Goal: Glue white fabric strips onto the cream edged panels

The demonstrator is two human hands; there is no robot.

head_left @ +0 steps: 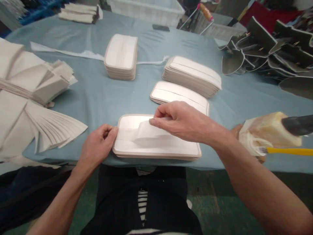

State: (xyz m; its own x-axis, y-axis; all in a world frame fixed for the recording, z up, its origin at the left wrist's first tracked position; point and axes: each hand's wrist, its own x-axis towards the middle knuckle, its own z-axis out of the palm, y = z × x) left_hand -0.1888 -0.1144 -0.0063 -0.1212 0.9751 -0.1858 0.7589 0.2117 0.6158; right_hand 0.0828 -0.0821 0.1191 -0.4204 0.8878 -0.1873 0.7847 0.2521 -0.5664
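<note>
White beige-edged panel stack (158, 149): R hand (178, 121) fingers pinching thin white sheet (147, 131) above; L hand (100, 142) fingers curled at L edge, grip unclear.

At frame centre, my right hand (179, 120) pinches a thin white sheet (146, 131) over a beige-rimmed panel stack (158, 149); my left hand (99, 143) touches the stack's left edge. Cream sheets (55, 125) fan out at the frame's left.
</note>
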